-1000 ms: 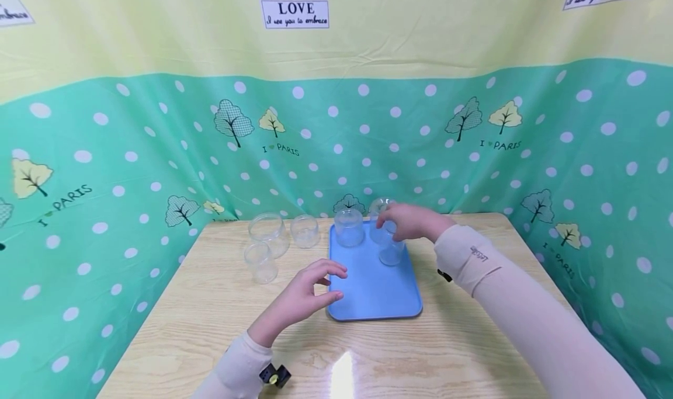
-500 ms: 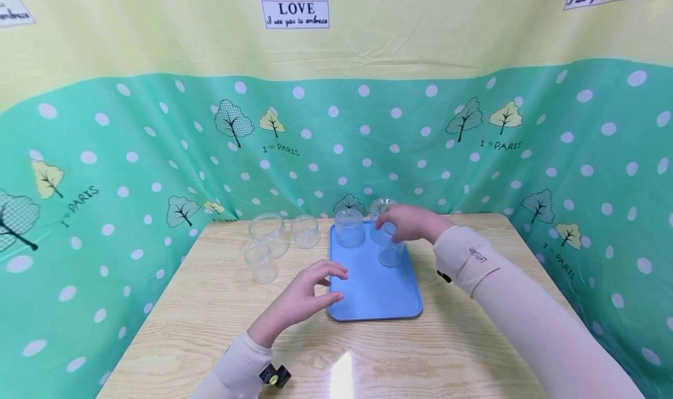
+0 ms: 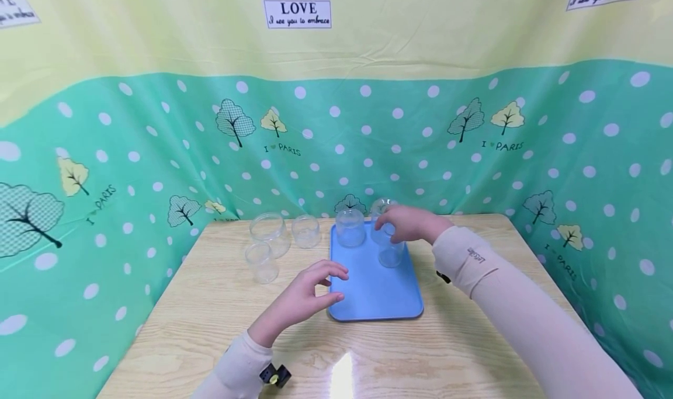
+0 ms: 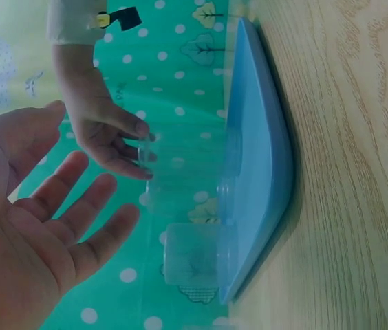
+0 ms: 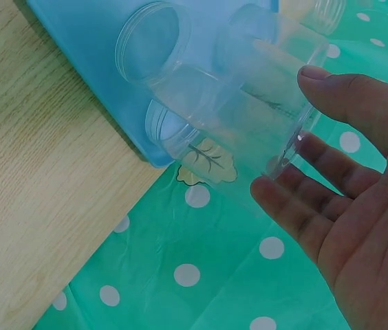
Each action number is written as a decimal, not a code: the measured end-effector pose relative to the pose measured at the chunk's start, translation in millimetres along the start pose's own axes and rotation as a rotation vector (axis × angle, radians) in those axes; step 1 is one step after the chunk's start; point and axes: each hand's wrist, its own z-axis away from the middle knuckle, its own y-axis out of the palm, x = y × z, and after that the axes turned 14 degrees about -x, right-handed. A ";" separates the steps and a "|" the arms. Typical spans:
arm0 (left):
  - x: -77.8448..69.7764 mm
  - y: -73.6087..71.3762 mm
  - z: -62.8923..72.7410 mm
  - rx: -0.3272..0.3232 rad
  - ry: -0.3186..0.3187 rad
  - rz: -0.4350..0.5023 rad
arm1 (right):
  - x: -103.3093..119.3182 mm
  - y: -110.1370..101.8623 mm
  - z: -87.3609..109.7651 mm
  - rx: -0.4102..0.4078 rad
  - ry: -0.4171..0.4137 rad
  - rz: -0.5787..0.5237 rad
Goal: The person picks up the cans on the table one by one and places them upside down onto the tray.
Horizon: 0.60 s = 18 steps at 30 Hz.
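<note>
My right hand (image 3: pixel 412 221) holds the upper end of a clear plastic jar (image 3: pixel 390 254) on the blue tray (image 3: pixel 373 294). In the right wrist view, thumb and fingers lie on opposite sides of that jar (image 5: pixel 249 124). The threaded rims of the jars face the tray. Just behind it stands another clear jar (image 3: pixel 382 207), partly covered by the hand. A shorter clear jar (image 3: pixel 349 228) is at the tray's back left corner. My left hand (image 3: pixel 299 297) hovers by the tray's left edge, fingers relaxed and apart, holding nothing.
Left of the tray, a wide clear jar (image 3: pixel 270 238), a small clear jar (image 3: pixel 305 232) and a slim clear jar (image 3: pixel 262 264) stand on the wooden table (image 3: pixel 210 329). A green and yellow patterned curtain (image 3: pixel 315 130) closes off the back and sides.
Both hands and the jars hold almost the same positions. At the far left, the curtain's printed pattern has shifted to the right.
</note>
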 end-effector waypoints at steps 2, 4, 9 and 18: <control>-0.1 0.1 0.0 0.000 0.001 -0.002 | -0.4 0.7 -0.2 0.000 0.003 -0.004; -0.1 0.1 -0.1 0.001 0.001 -0.008 | -0.7 1.1 -0.5 -0.001 0.002 -0.006; 0.1 -0.3 -0.6 0.008 0.004 -0.012 | -0.5 1.5 -0.6 0.001 0.008 -0.001; 0.1 -0.8 -0.7 0.012 0.008 -0.011 | 0.8 1.1 -0.4 -0.003 0.005 -0.003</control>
